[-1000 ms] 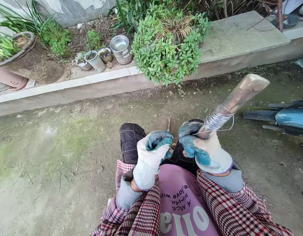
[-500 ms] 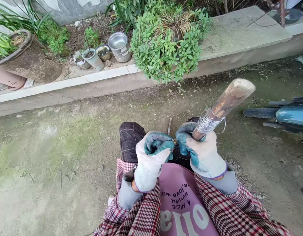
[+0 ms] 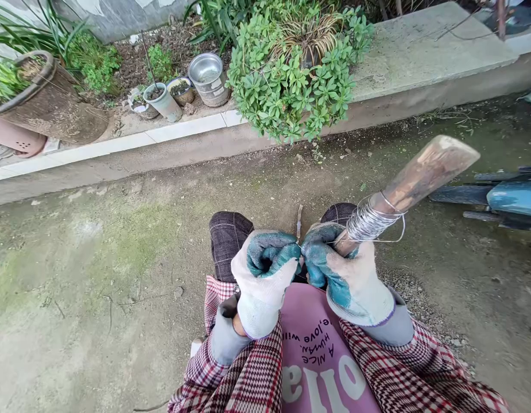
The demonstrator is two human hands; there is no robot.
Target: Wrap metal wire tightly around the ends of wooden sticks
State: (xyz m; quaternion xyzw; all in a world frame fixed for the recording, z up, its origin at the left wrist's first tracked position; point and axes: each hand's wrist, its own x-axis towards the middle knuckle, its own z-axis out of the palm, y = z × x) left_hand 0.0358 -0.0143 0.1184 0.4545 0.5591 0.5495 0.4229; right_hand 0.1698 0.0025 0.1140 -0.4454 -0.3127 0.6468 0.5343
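Note:
My right hand, in a white glove with a teal palm, is closed around the lower end of a wooden stick. Silver wire is wound in many turns about that stick, with a loose loop standing off its side. My left hand, gloved alike, is closed in a pinch with its fingertips touching those of my right hand. A thin bit of wire seems to show between the fingertips, mostly hidden by the gloves. Just beyond them, a thin twig points away from me.
A low ledge runs across the far side, bearing a metal pot, small planters and a large tilted clay pot. A leafy bush overhangs it. A blue wheeled vehicle's end juts in from the right.
The wooden stick has swung slightly to the right and tilted lower, carrying its wire turns along. My fingertips have come together, and both hands have shifted a little left.

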